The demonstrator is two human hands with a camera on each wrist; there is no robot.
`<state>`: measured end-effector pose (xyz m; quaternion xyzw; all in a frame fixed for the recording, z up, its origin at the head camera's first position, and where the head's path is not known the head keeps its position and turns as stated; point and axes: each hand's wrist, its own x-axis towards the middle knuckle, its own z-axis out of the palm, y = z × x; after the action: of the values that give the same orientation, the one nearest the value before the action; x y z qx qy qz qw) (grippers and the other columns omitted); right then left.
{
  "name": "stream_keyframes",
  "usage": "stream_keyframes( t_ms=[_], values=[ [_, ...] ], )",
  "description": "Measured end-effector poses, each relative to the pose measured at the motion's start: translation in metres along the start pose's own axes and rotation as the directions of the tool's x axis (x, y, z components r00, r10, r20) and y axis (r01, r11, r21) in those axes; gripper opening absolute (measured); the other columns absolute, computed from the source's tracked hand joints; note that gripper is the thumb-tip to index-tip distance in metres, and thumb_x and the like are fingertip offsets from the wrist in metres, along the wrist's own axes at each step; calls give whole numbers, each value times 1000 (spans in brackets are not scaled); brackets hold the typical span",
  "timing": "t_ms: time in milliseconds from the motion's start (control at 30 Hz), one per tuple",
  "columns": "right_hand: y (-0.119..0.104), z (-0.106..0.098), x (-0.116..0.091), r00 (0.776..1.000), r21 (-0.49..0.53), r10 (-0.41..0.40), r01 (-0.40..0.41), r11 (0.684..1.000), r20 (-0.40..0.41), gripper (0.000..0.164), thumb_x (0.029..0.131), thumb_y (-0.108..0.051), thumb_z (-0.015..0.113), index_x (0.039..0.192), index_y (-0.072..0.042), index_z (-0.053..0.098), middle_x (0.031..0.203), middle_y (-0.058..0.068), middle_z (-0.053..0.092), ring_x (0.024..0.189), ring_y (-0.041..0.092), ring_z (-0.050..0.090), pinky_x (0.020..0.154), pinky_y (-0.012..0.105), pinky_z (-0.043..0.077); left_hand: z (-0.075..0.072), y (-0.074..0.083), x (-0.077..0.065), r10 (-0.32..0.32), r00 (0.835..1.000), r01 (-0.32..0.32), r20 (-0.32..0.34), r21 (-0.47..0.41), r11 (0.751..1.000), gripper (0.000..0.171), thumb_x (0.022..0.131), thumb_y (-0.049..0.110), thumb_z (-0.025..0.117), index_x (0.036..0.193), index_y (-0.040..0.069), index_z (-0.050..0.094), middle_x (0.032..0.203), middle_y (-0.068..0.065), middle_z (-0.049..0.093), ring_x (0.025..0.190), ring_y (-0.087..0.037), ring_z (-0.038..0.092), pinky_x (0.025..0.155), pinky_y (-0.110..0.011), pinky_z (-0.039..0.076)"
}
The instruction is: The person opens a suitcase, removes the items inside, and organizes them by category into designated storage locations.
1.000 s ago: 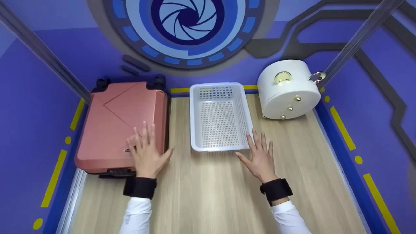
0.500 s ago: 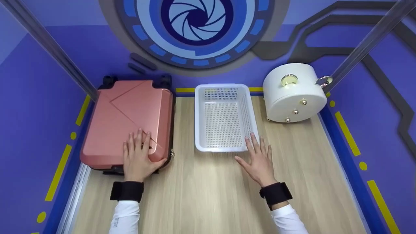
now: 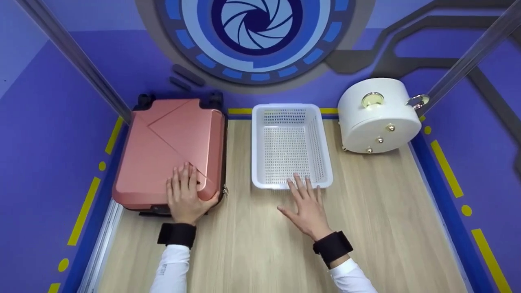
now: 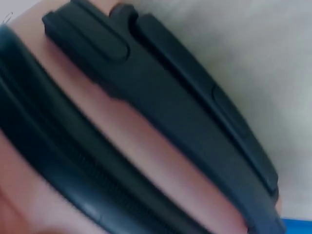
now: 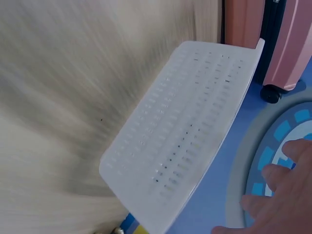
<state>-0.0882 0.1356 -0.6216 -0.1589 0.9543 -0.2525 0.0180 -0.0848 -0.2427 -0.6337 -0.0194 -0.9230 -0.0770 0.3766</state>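
A pink hard-shell suitcase (image 3: 167, 142) lies flat at the left. My left hand (image 3: 185, 199) rests on its near right corner, fingers straight on the lid and thumb at the edge. The left wrist view shows the suitcase's side close up, with a black carry handle (image 4: 165, 117) and a dark zip seam (image 4: 83, 146). My right hand (image 3: 308, 211) is spread, holding nothing, at the near rim of a white perforated plastic basket (image 3: 255, 150). Whether its fingertips touch the rim I cannot tell. In the right wrist view the basket's perforated side (image 5: 170, 131) faces the camera.
A white round bag-like case (image 3: 376, 110) with gold studs and ring-shaped fittings stands at the back right. Purple printed walls (image 3: 407, 93) enclose the wood-grain surface (image 3: 252, 244) at the back and sides. A metal post (image 3: 77, 61) rises near the suitcase.
My left hand has come down onto the suitcase's corner. The right hand has moved left along the basket's near rim. The whole view has shifted slightly.
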Motion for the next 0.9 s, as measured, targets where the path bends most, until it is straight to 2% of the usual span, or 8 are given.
stream_keyframes(
  t_ms=[167, 367, 467, 567, 633, 733, 833, 900],
  values=[
    [-13, 8, 0, 998, 21, -50, 50, 999, 28, 86, 104, -57, 68, 173, -11, 44, 186, 15, 33, 173, 51, 23, 135, 81, 15, 6, 18, -1, -38, 999, 39, -38, 26, 999, 107, 72, 73, 80, 154, 5, 65, 158, -25, 66, 142, -55, 63, 114, -73, 53],
    [-20, 19, -4, 992, 52, -114, 111, 992, 61, 77, 107, -50, 67, 169, -8, 49, 182, 14, 40, 172, 49, 27, 136, 78, 17, 12, 56, -2, -122, 990, 128, -74, 85, 988, 112, 64, 69, 93, 152, 5, 67, 156, -22, 69, 141, -53, 65, 114, -67, 56],
    [-21, 25, -7, 986, 67, -150, 145, 987, 74, 74, 108, -46, 68, 169, -8, 50, 181, 13, 44, 172, 47, 31, 136, 77, 21, 14, 77, -1, -163, 985, 169, -60, 109, 980, 115, 63, 69, 96, 154, 5, 65, 159, -21, 66, 145, -52, 63, 116, -65, 54],
    [-21, 31, -8, 978, 92, -188, 180, 979, 86, 70, 108, -40, 69, 168, -7, 51, 177, 13, 50, 168, 46, 38, 135, 75, 28, 12, 89, -1, -186, 982, 186, -12, 101, 977, 118, 64, 69, 98, 156, 4, 63, 164, -21, 62, 149, -53, 59, 119, -66, 52],
    [-21, 35, -7, 972, 121, -214, 202, 972, 99, 66, 108, -35, 70, 165, -5, 54, 173, 16, 54, 164, 47, 45, 132, 73, 35, 6, 90, -1, -177, 983, 173, 50, 78, 982, 120, 65, 69, 99, 158, 3, 60, 166, -23, 60, 152, -54, 56, 120, -68, 50],
    [-21, 41, -2, 959, 168, -244, 220, 961, 143, 58, 109, -29, 70, 160, -3, 59, 167, 19, 60, 157, 47, 55, 127, 68, 44, -8, 78, 0, -120, 978, 114, 173, 43, 993, 120, 66, 68, 98, 160, 4, 58, 169, -23, 56, 154, -54, 53, 121, -69, 48],
    [-18, 46, 4, 949, 190, -247, 210, 959, 197, 53, 110, -26, 68, 157, -1, 63, 163, 21, 64, 151, 44, 62, 124, 63, 49, -23, 60, 5, -50, 956, 50, 289, 5, 999, 120, 67, 68, 98, 162, 8, 57, 172, -20, 53, 156, -50, 51, 123, -68, 47],
    [-18, 49, 8, 943, 200, -242, 198, 960, 229, 52, 110, -25, 68, 155, 0, 63, 161, 23, 65, 149, 45, 63, 124, 62, 50, -30, 48, 10, -31, 937, 42, 348, -25, 999, 123, 67, 70, 97, 165, 9, 54, 175, -20, 49, 160, -49, 48, 126, -68, 44]
  ],
)
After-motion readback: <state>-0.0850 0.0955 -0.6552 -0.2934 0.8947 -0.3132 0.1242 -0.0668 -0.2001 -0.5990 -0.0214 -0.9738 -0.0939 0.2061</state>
